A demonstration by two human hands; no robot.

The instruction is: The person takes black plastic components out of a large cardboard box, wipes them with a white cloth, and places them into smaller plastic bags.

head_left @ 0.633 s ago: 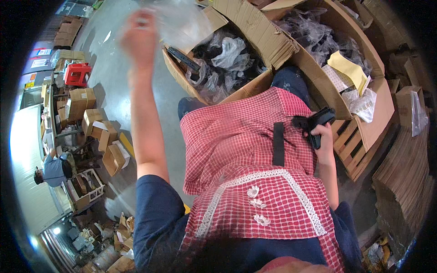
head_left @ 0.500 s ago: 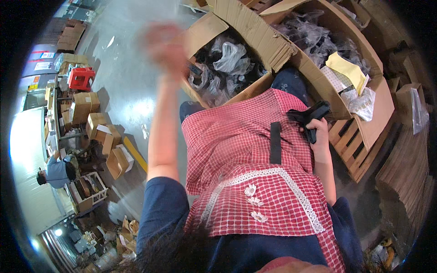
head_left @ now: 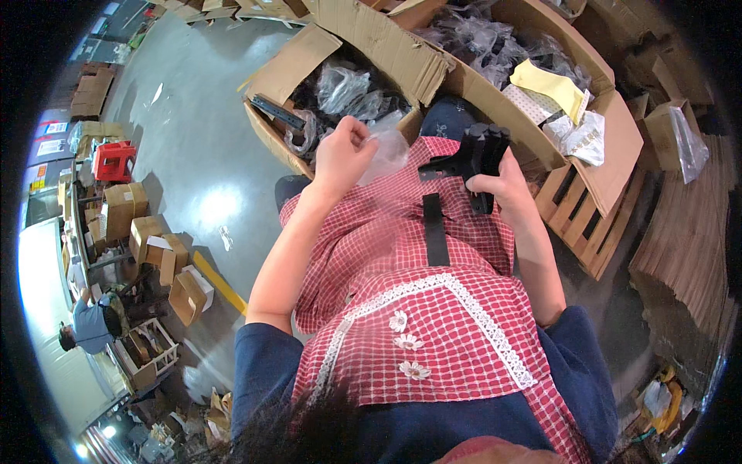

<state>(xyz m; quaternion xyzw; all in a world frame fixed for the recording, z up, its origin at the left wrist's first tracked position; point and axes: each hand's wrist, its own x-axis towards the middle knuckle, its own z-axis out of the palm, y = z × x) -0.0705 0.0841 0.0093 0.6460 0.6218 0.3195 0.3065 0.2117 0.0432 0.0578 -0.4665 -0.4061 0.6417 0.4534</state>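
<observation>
Between the thumb and fingers of my left hand (head_left: 340, 161) is a thin clear plastic bag (head_left: 386, 157), held above my lap beside the smaller carton. My right hand (head_left: 506, 189) grips a black object (head_left: 478, 158) with a thick ribbed body and a narrower arm pointing left; its exact kind I cannot make out. A black strap (head_left: 435, 232) lies on the red checked apron (head_left: 363, 232), just below that black object. In front of me the open carton (head_left: 278, 147) contains crumpled clear bags and dark pieces, with a long black bar (head_left: 278, 112) along its left side.
To the right stands a larger open carton (head_left: 533, 151) full of bagged items, with yellow paper (head_left: 549, 89) on top, on a wooden pallet (head_left: 591, 220). Stacked flat cardboard (head_left: 688, 240) is at far right. A red stool (head_left: 114, 161) and a seated person (head_left: 93, 321) are on the left.
My left hand has come down from above the floor to the carton's near side and now pinches a clear bag. The black object in my right hand has been raised and turned.
</observation>
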